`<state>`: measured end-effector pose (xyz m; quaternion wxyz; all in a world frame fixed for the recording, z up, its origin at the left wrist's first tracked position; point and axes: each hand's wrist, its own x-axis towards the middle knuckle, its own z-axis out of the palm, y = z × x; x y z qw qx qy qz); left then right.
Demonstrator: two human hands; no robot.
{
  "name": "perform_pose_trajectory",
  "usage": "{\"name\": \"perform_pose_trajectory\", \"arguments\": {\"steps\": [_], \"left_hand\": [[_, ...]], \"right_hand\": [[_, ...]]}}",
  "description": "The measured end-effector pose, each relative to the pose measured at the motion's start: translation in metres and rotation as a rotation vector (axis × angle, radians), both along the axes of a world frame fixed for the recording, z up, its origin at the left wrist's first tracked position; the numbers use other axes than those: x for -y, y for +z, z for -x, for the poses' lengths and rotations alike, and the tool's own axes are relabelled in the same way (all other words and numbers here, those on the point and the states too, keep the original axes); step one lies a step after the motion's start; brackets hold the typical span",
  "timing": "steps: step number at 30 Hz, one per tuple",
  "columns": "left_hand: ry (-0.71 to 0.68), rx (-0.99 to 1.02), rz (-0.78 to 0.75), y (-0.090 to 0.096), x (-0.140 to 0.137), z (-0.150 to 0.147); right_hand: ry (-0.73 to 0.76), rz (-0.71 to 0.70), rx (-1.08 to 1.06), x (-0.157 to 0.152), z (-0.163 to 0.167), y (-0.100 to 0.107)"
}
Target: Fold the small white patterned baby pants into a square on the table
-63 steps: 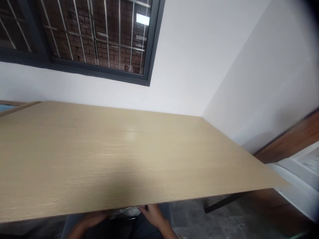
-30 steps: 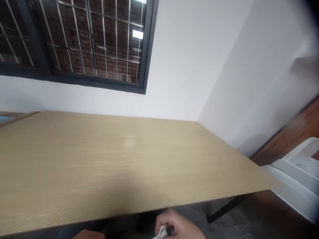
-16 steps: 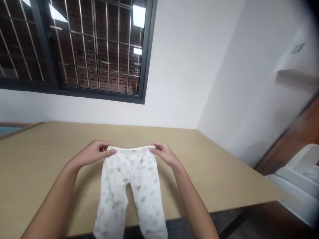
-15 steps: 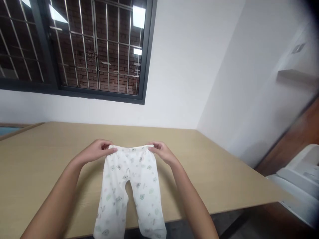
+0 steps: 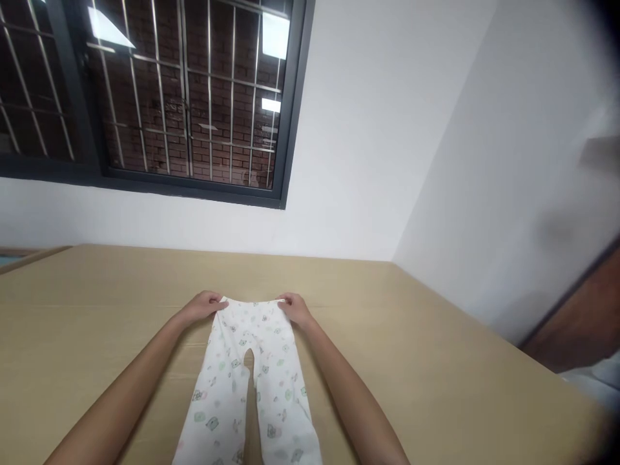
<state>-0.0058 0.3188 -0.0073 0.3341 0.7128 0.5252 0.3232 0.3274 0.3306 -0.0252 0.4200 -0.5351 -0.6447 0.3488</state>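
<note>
A small pair of white pants [image 5: 256, 329] with a green and grey print stretches away from me along the tabletop, waistband at the far end. My left hand [image 5: 202, 306] pinches the left corner of the waistband between thumb and fingers. At the right corner, my right hand [image 5: 294, 309] grips the waistband the same way. Both legs run toward me, with a narrow gap between them, and their lower ends pass out of the bottom of the view.
The pants lie over a light wooden table [image 5: 411, 361] that meets a white wall [image 5: 358, 161] at the back. Above it is a dark-framed window [image 5: 194, 97] with metal bars. A wooden rim [image 5: 39, 258] edges the far left, and a white object [image 5: 598, 378] stands beyond the right edge.
Both hands have moved forward, away from me, carrying the waistband farther over the table. The legs now stretch longer and straighter, and the hands are slightly closer together.
</note>
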Motion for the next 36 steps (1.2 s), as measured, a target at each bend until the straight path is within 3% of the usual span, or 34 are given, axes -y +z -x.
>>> {"name": "perform_pose_trajectory", "arguments": {"steps": [7,12,20,26,30,36], "left_hand": [[0.163,-0.136,-0.096,-0.024,-0.049,-0.008],[0.287,-0.317,-0.163,-0.034,-0.067,-0.019],[0.424,-0.504,-0.287,-0.04,-0.058,-0.034],[0.504,-0.495,-0.348,-0.009,-0.031,-0.046],[0.31,-0.457,-0.354,0.009,0.016,-0.083],[-0.313,-0.421,-0.286,-0.007,0.141,-0.177]], "right_hand": [[-0.086,-0.114,0.159,-0.04,0.009,-0.01],[-0.141,-0.16,0.225,-0.056,0.01,-0.02],[-0.221,-0.248,0.301,-0.069,0.016,-0.036],[-0.266,-0.225,0.286,-0.069,0.014,-0.036],[-0.242,-0.19,0.261,-0.069,0.012,-0.034],[-0.198,-0.169,0.19,-0.069,0.013,-0.031]]}}
